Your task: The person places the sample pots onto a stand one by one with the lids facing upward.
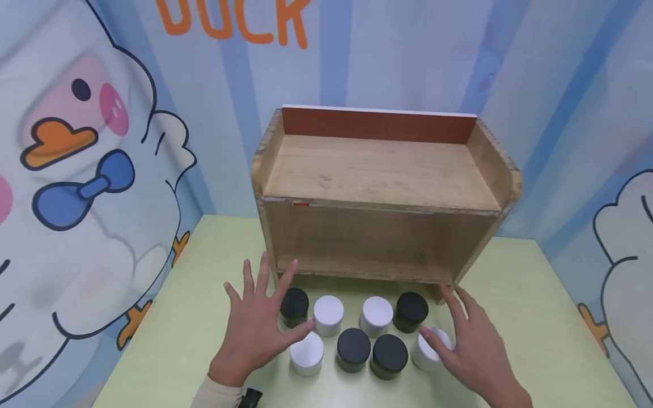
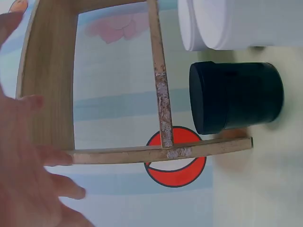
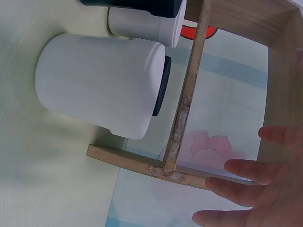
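My left hand (image 1: 257, 326), fingers spread, hovers at the left end of two rows of lidded jars. It partly covers a black jar (image 1: 295, 306), and its thumb is above a white jar (image 1: 307, 354). At the other end my right hand (image 1: 471, 345) has its fingers extended by the shelf's lower right corner, its thumb over a white jar (image 1: 431, 350). Behind the jars stands a wooden two-tier shelf (image 1: 377, 170). In the left wrist view, the fingers appear near the shelf's side, beside a black jar (image 2: 236, 98). Whether either hand touches the shelf I cannot tell.
Between the hands are more jars, including white jars (image 1: 329, 314) (image 1: 376, 315) and black jars (image 1: 411, 311) (image 1: 353, 349) (image 1: 389, 356). All stand on a pale yellow-green table (image 1: 168, 345). A blue striped duck-print backdrop (image 1: 398, 51) surrounds it.
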Demonstrator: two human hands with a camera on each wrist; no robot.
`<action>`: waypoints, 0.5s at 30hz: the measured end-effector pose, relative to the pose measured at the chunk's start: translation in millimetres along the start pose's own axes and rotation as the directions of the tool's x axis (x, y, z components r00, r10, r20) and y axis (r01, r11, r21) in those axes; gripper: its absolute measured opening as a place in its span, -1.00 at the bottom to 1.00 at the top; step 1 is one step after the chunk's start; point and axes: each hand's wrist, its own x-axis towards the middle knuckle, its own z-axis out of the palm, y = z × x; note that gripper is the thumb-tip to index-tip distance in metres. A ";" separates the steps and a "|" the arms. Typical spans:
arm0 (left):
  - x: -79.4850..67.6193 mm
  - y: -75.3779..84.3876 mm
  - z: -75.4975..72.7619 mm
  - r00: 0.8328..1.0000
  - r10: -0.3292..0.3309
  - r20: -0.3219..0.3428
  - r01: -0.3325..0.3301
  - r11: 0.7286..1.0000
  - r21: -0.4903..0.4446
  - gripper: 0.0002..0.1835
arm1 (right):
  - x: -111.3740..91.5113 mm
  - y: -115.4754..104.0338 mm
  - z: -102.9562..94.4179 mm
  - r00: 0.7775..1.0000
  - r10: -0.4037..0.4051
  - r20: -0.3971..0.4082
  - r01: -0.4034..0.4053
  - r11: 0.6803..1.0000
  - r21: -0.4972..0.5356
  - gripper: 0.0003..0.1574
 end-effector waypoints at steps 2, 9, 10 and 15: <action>0.2 -2.1 -2.1 0.999 -0.006 -0.048 0.002 0.997 -0.077 0.15 | -0.7 -0.3 0.3 1.000 0.012 0.009 -0.012 1.000 0.015 0.10; 5.2 -8.8 -9.8 0.970 -0.011 -0.244 -0.092 0.909 -0.407 0.08 | -6.0 2.5 4.9 1.000 0.012 -0.013 -0.011 0.998 0.067 0.07; 7.6 -10.0 -11.9 0.966 -0.010 -0.258 -0.112 0.884 -0.454 0.07 | -6.8 2.8 5.8 1.000 0.013 -0.007 -0.013 0.997 0.070 0.07; 31.9 -16.8 -30.1 0.934 -0.009 -0.357 -0.234 0.739 -0.632 0.01 | -11.5 4.2 11.9 1.000 0.007 -0.003 -0.007 0.996 0.093 0.05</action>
